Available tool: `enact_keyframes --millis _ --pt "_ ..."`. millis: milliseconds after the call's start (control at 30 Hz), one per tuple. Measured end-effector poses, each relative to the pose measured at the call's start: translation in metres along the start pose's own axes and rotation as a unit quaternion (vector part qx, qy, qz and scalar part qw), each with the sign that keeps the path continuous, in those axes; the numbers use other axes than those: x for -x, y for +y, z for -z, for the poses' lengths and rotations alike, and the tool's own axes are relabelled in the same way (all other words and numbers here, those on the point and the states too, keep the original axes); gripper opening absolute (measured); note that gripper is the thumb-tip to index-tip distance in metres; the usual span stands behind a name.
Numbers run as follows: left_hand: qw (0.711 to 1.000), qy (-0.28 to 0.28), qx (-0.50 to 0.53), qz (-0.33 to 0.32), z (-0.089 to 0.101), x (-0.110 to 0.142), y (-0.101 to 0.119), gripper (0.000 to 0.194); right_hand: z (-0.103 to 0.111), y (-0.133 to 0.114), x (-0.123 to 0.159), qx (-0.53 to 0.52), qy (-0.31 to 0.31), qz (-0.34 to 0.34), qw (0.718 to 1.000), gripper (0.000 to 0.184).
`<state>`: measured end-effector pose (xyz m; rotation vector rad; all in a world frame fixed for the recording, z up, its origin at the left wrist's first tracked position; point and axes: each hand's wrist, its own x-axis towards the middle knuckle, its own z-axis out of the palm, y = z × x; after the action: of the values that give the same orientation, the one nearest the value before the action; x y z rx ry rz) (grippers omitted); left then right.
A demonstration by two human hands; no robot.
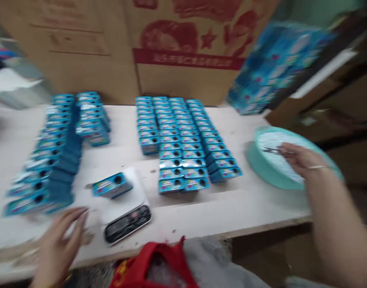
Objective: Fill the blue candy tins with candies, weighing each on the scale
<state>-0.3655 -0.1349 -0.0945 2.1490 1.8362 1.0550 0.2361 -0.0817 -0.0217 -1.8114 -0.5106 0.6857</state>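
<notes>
At the table's front left, my left hand (63, 240) is slightly blurred, its fingers stretched forward and loosely bent, with nothing visible in them. Just right of it lies a white digital scale (132, 200) with a dark display panel. One small blue box (112, 185) with a dark round hole in its top rests on the scale. My right hand (297, 160) is over a pale green basin (261, 170) full of small white pieces (279, 140). Its fingers are closed on a small dark metal tool (270, 150), whose exact kind is blurred.
Rows of similar blue boxes (183, 154) stand mid-table, with more boxes (55, 152) at the left. A large printed carton (183, 84) lines the back. Blue printed packs (276, 68) lean at the right rear. A red bag (153, 264) is below the front edge.
</notes>
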Motion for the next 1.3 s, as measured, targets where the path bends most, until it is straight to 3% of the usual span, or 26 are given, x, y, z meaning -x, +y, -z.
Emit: enact_keyframes --millis 100,200,300,400,500,567,800,900,933,1000,1067,1133,1200,1300 --pt "0.998 -0.054 0.001 0.01 0.003 0.021 -0.013 0.019 -0.064 -0.018 0.044 -0.017 -0.101 0.025 0.994 0.017" --pt "0.998 -0.056 0.007 0.029 0.003 0.033 -0.012 0.017 -0.137 -0.036 0.115 0.044 -0.29 0.099 0.951 0.028" --pt "0.998 -0.04 0.015 0.035 0.006 0.04 -0.007 0.015 -0.202 -0.047 0.19 0.126 -0.488 0.218 0.836 0.02" --pt "0.999 -0.031 0.019 0.04 0.012 0.049 -0.008 0.015 -0.251 -0.046 0.238 0.177 -0.542 0.338 0.749 0.008" --pt "0.998 -0.021 0.014 0.051 0.016 0.06 -0.014 0.015 -0.28 -0.039 0.26 0.265 -0.54 0.445 0.663 0.013" --pt "0.998 -0.016 0.014 0.06 0.016 0.065 -0.017 0.016 -0.288 -0.035 0.266 0.316 -0.534 0.473 0.625 0.017" --pt "0.997 -0.008 0.038 0.074 0.012 0.065 -0.021 0.016 -0.294 -0.032 0.273 0.389 -0.532 0.498 0.563 0.025" --pt "0.996 -0.012 0.044 0.073 0.01 0.062 -0.021 0.015 -0.295 -0.032 0.271 0.371 -0.53 0.504 0.572 0.021" --pt "0.996 -0.013 0.046 0.072 0.009 0.061 -0.021 0.015 -0.294 -0.033 0.27 0.35 -0.526 0.504 0.588 0.02" --pt "0.996 -0.014 0.049 0.075 0.008 0.061 -0.022 0.015 -0.288 -0.036 0.266 0.288 -0.529 0.469 0.646 0.016" --pt "0.996 -0.015 0.05 0.079 0.007 0.061 -0.023 0.015 -0.279 -0.039 0.26 0.213 -0.559 0.357 0.718 0.011" --pt "0.995 -0.018 0.054 0.085 0.005 0.062 -0.024 0.014 -0.266 -0.039 0.253 0.135 -0.587 0.197 0.773 0.017" --pt "0.994 -0.022 0.058 0.089 0.004 0.063 -0.026 0.014 -0.252 -0.036 0.245 0.075 -0.59 0.056 0.802 0.022" --pt "0.994 -0.029 0.062 0.09 0.002 0.061 -0.027 0.015 -0.235 -0.025 0.236 0.033 -0.56 -0.069 0.825 0.022"
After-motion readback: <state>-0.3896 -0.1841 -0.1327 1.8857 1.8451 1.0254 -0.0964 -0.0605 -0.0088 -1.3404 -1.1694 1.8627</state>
